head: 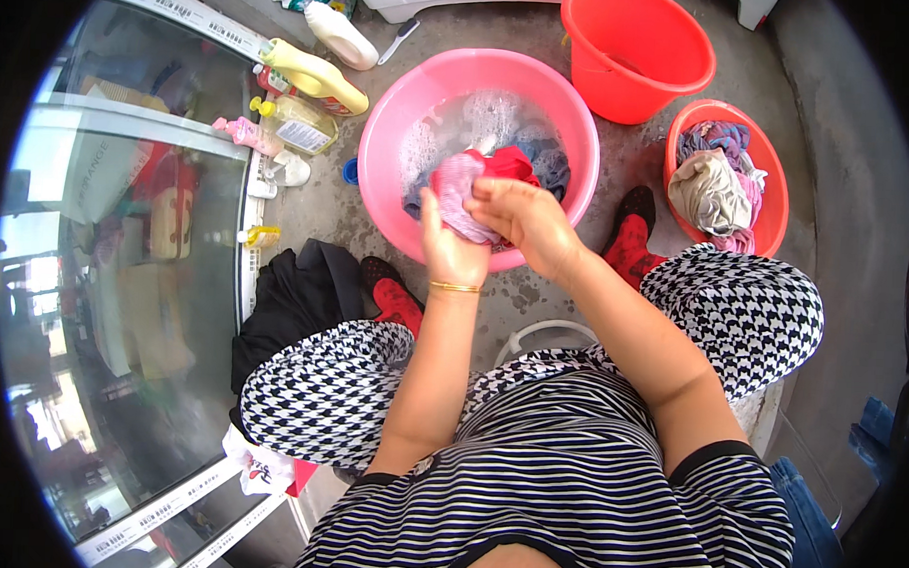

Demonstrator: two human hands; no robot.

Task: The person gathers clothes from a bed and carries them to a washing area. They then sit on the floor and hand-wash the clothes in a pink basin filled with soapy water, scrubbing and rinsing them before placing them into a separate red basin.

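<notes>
A pink plastic basin (401, 79) of sudsy water stands on the floor before me, with dark blue and red clothes (513, 164) in it. Over its near side, my left hand (456, 243) is under a bunched pink-and-white striped cloth (459, 194), thumb up along its left side. My right hand (528, 219) touches the cloth from the right with bent fingers. Whether either hand grips the cloth firmly is hard to tell, as parts of the fingers are hidden.
A red bucket (630, 80) and a smaller red basin (775, 190) of clothes stand at the right. Detergent bottles (319, 76) line the glass door (154, 273) at the left. A scrubbing brush (400, 40) lies behind the pink basin; black cloth (296, 293) lies near my left foot.
</notes>
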